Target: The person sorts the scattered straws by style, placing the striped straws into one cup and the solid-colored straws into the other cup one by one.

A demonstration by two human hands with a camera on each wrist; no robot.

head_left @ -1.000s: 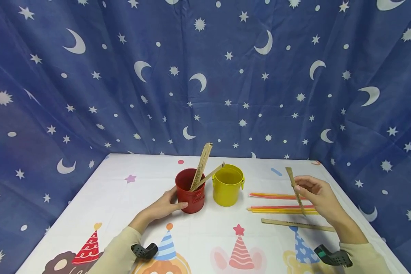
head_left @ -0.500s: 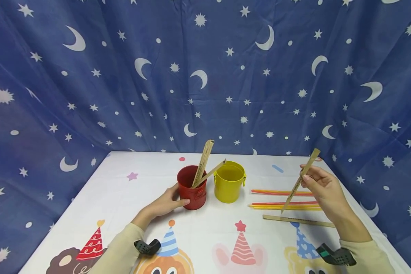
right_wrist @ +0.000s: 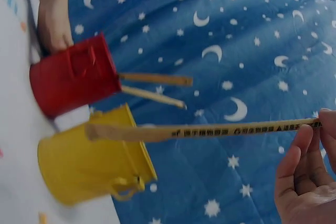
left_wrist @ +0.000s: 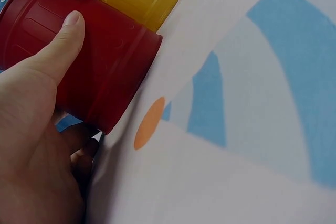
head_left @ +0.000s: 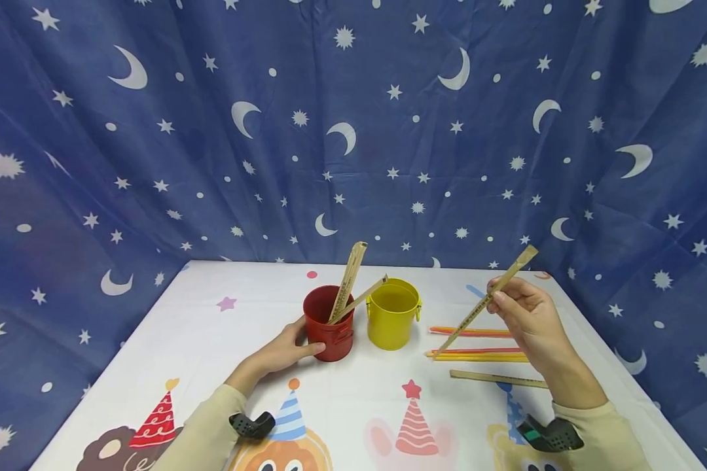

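Our right grip (head_left: 524, 314) pinches one wrapped stick (head_left: 470, 318) near mid-length, lower end angled down-left; our left grip (head_left: 278, 356) is wrapped round the red bucket (head_left: 337, 345), thumb on the near wall. Held stick is up off the table (head_left: 212, 340), right of the yellow bucket (head_left: 389, 327). Main risk, we think: the pinch is all that carries it, so any bump on the low end could pivot it or knock it loose. That end sits visually over the pencil tips; we can't judge clearance, so a low sweep could scatter the pencils (head_left: 483, 357). Yellow bucket is between held stick and red bucket and has no hand on it; a straight low path could clip its rim and shove or tip it. Inside red, the low-leaning stick (head_left: 362, 299) pokes out toward yellow's rim, contact unclear; a careless insertion could snag it and lever it out. If our left grip slackens, those leaning sticks could help tip red rightward.
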